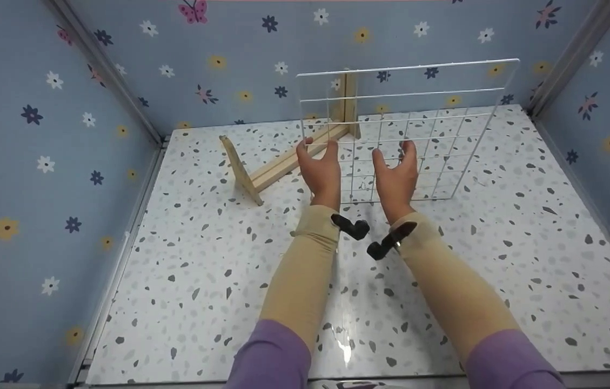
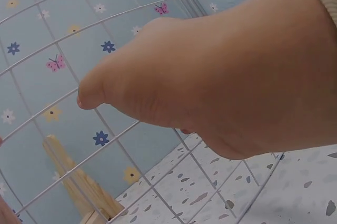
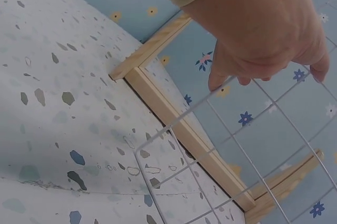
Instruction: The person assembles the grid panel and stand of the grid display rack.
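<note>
Wire grid (image 1: 429, 138) tilted over surface (image 1: 202, 270), partly in front of wooden stand (image 1: 283, 166); left hand (image 1: 322, 170), right hand (image 1: 397, 181) both pinching it. Risk: uneven grip could twist grid, knocking stand askew.

Wears purple sleeves (image 1: 269, 359) with curved lower edges, ending partway down both forearms. Has below them close-fitting, plain beige arm sleeves (image 1: 302, 270), mostly smooth, creased near the left wrist, looking more olive in the right wrist view. Carries at each wrist a small black camera bracket (image 1: 391, 241), slender, with a rounded knob at one end.
</note>
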Demonstrator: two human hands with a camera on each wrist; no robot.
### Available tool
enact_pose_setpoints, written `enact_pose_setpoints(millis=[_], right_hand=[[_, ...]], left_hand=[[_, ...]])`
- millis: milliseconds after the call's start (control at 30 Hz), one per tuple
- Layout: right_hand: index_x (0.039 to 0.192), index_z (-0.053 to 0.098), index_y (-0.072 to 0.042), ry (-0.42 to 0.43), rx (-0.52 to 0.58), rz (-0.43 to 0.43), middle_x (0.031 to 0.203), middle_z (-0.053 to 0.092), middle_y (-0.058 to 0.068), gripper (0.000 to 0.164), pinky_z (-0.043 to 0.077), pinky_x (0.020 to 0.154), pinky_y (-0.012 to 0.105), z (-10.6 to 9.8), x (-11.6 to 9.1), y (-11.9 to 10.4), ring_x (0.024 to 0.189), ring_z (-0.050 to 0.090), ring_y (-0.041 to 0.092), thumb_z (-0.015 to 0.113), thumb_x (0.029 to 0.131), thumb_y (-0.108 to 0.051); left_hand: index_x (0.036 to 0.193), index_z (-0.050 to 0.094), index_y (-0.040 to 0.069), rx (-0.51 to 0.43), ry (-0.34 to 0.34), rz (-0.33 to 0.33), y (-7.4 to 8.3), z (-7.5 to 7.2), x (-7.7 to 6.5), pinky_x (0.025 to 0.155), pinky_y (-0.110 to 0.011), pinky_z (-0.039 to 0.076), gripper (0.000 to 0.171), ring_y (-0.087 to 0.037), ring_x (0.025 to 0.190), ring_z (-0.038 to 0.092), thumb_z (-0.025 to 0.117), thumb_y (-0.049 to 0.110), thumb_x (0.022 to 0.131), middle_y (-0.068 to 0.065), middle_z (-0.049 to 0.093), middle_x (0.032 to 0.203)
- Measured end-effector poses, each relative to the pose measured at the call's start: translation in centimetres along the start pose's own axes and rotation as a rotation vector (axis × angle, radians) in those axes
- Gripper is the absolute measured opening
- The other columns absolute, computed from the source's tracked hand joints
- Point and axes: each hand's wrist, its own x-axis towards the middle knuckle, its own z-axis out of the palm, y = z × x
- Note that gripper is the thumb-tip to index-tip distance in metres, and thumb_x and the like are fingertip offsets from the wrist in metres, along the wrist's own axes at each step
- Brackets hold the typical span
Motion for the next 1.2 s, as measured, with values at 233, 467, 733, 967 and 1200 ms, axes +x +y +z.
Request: enact_pose_setpoints(millis=[233,467,733,967,1200], right_hand=[[0.156,0.034,-0.013,-0.002,0.004,0.017,0.157,0.040,0.004,0.079,0.034,0.115,0.037,0.4,0.3,-0.4,0.145,0.036,0.019,0.067,0.094,-0.051],[0.153,0.038,-0.013,0.030,-0.015,0.018,0.154,0.045,0.004,0.076,0.035,0.114,0.036,0.8,0.6,-0.6,0.142,0.040,0.021,0.070,0.094,-0.048],[0.149,0.043,-0.013,0.064,-0.071,0.038,0.149,0.051,0.006,0.073,0.040,0.108,0.038,1.2,1.3,-1.0,0.135,0.049,0.022,0.070,0.092,-0.049],[0.151,0.043,-0.014,0.062,-0.066,0.074,0.147,0.053,0.007,0.073,0.041,0.106,0.040,1.3,1.8,-1.2,0.131,0.052,0.024,0.072,0.091,-0.046],[0.152,0.041,-0.015,0.037,-0.067,0.099,0.149,0.052,0.007,0.074,0.041,0.108,0.039,1.2,1.9,-1.3,0.134,0.050,0.024,0.070,0.092,-0.049]], left_hand=[[0.137,0.051,0.018,-0.009,-0.004,0.008,0.0,0.1,-0.1,0.101,-0.043,0.044,0.051,-0.023,0.120,0.054,0.071,0.038,0.095,-0.008,0.053,0.144],[0.129,0.051,0.023,-0.021,-0.015,0.010,-0.1,0.1,-0.2,0.091,-0.039,0.046,0.042,-0.022,0.111,0.056,0.070,0.038,0.095,-0.001,0.048,0.147],[0.127,0.051,0.020,-0.021,-0.001,0.038,-0.1,0.2,0.0,0.091,-0.038,0.046,0.041,-0.023,0.108,0.056,0.071,0.035,0.095,-0.004,0.054,0.137],[0.126,0.050,0.020,-0.017,0.002,0.042,-0.2,0.2,0.0,0.088,-0.038,0.047,0.039,-0.023,0.106,0.056,0.070,0.034,0.095,-0.005,0.056,0.131],[0.125,0.051,0.019,-0.008,0.002,0.048,-0.2,0.1,0.0,0.087,-0.037,0.047,0.039,-0.021,0.103,0.055,0.070,0.035,0.095,-0.007,0.056,0.134]])
